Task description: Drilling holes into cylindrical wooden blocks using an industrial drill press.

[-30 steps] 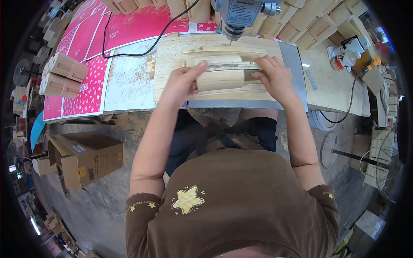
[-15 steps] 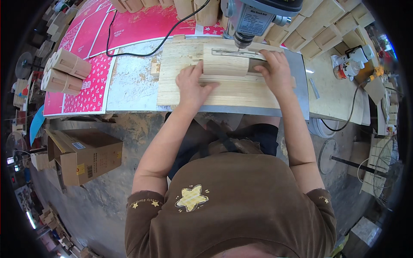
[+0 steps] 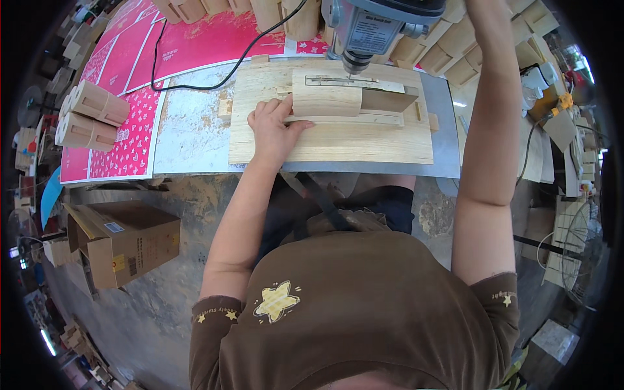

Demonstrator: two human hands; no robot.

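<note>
While the left hand (image 3: 274, 127) presses flat, fingers spread, on the wooden block (image 3: 326, 101) under the drill press (image 3: 374, 29), drilling looks not yet finished; right hand's fingers are out of view.

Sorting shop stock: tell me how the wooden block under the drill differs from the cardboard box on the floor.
The wooden block is pale bare wood, lying on the wooden board under the left hand. The cardboard box is brown, looks bigger, carries labels and stands untouched on the floor. Both are box-shaped.
</note>
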